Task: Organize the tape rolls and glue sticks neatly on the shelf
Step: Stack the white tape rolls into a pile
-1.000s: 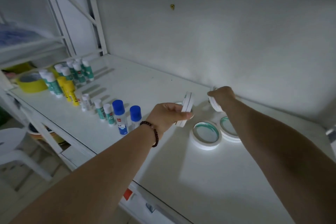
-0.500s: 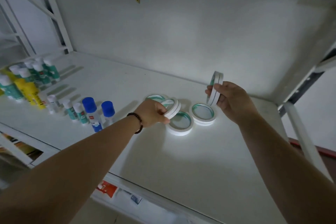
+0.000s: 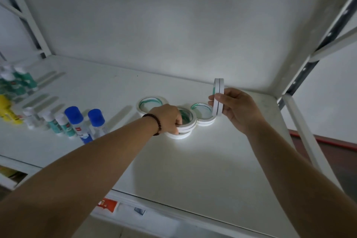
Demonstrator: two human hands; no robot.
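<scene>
White tape rolls with green cores lie on the white shelf (image 3: 193, 170). My left hand (image 3: 167, 119) grips a pair of rolls (image 3: 188, 121) and sets it flat on top of another roll (image 3: 178, 135). My right hand (image 3: 235, 111) holds a second pair of rolls (image 3: 218, 96) upright on edge, just right of a flat roll (image 3: 202, 116). A further flat roll (image 3: 149, 103) lies behind my left hand. Glue sticks stand at the left: two with blue caps (image 3: 77, 121), small white-capped ones (image 3: 58, 123), green ones (image 3: 19, 81) and a yellow one (image 3: 7, 110).
The shelf's back wall rises close behind the rolls. A white metal upright (image 3: 301, 75) and a slanted bar (image 3: 301, 133) bound the right end. The front lip carries a red label (image 3: 107, 205). Bare shelf surface lies in front of the rolls.
My left hand has lowered its tilted pair of rolls flat onto the roll below. My right hand still holds its pair upright, now a little lower beside the flat roll. The camera view shifted right.
</scene>
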